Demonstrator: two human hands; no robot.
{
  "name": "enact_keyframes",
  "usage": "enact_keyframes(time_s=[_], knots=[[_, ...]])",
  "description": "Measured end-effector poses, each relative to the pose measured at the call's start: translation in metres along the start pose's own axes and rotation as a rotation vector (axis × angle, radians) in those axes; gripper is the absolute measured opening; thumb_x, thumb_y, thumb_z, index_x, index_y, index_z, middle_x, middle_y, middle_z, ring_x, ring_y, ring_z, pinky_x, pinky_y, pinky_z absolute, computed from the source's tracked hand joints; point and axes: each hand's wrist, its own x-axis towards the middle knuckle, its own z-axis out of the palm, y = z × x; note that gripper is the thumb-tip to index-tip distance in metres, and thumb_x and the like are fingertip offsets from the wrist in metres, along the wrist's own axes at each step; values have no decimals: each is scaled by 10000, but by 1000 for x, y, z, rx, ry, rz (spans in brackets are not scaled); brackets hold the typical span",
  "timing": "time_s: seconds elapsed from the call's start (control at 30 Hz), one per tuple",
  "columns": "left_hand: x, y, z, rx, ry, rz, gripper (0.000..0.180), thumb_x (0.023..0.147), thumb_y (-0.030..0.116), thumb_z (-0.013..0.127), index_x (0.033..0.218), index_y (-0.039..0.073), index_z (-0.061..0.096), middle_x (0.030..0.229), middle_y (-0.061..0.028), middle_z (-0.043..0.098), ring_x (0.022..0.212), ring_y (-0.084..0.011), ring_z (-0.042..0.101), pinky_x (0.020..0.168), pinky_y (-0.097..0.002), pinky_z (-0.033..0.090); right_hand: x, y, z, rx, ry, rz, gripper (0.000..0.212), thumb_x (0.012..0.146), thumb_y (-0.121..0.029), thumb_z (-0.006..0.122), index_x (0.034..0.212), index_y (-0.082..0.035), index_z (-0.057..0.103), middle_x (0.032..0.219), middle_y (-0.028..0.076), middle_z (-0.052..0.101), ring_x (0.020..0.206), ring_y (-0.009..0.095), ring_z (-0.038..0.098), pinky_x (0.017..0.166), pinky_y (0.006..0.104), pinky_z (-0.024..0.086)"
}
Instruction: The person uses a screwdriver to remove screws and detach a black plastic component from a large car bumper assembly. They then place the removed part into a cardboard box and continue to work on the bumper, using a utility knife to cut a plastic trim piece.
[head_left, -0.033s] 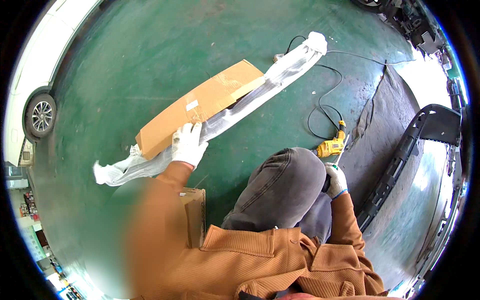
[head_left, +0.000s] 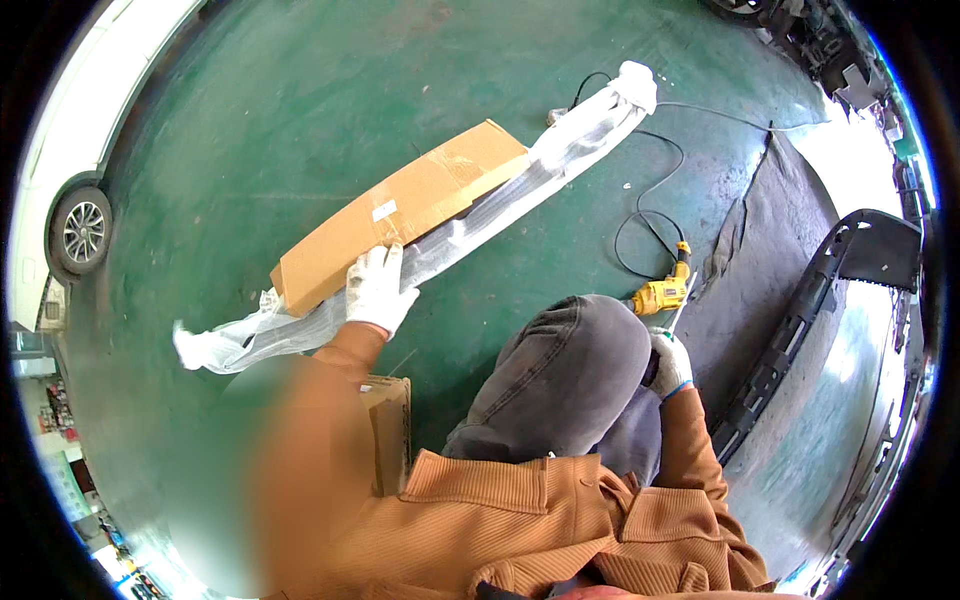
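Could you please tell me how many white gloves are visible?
2: one on the left hand, at the edge of the cardboard, one on the right hand, beside the knee.

A white car (head_left: 70,120) stands at the left — its wheel (head_left: 82,232) silver-spoked — on the green floor (head_left: 300,70). To the right, a long black vehicle part (head_left: 772,375) curves along a dark grey sheet (head_left: 785,215); more dark parts (head_left: 852,75) crowd the upper right.

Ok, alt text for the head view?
A gloved left hand lies over a long white-wrapped bundle with cardboard along it on a green floor; the gloved right hand holds a slim rod near a yellow power tool.
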Motion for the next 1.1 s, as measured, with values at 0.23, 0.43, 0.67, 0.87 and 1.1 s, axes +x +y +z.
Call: enact_keyframes(time_s=[0.23,0.43,0.67,0.87,1.1], knots=[[-5,32,31,-397,-646,-39,782,848,538,777,1426,54,569,1174,-191,700,1084,-388,675,1004,-470,528,-1,31,-33,-34,3,21,177,922,-44,664,1092,-12,625,797,48,586,624,156,566,565,306,515],[34,-4,66,-218,-145,-372,654,962,429,682,1462,30,544,1372,-270,623,1269,-433,594,1104,-489,461,-17,32,-35,10,19,60,148,912,-22,638,1059,-14,634,813,42,595,633,147,560,562,293,506],[118,-95,57,-450,-305,-516,526,904,349,711,1302,7,674,1254,-232,719,1144,-350,702,1002,-435,541,-17,39,-33,22,30,21,160,909,-27,649,1068,-22,634,818,37,595,641,150,573,554,301,507],[115,-135,160,160,-722,-209,915,795,642,758,1457,39,567,1536,-230,537,1444,-393,487,1208,-463,393,-10,52,-27,-27,16,42,126,906,-57,662,1030,-31,657,808,31,597,632,151,571,566,304,491],[104,-140,236,-8,-522,-280,530,1036,345,579,1466,37,540,1479,-238,583,1338,-395,582,1133,-466,457,-48,13,-1,-251,151,-56,191,877,-149,716,1036,-45,691,738,34,614,599,153,578,568,314,493]])
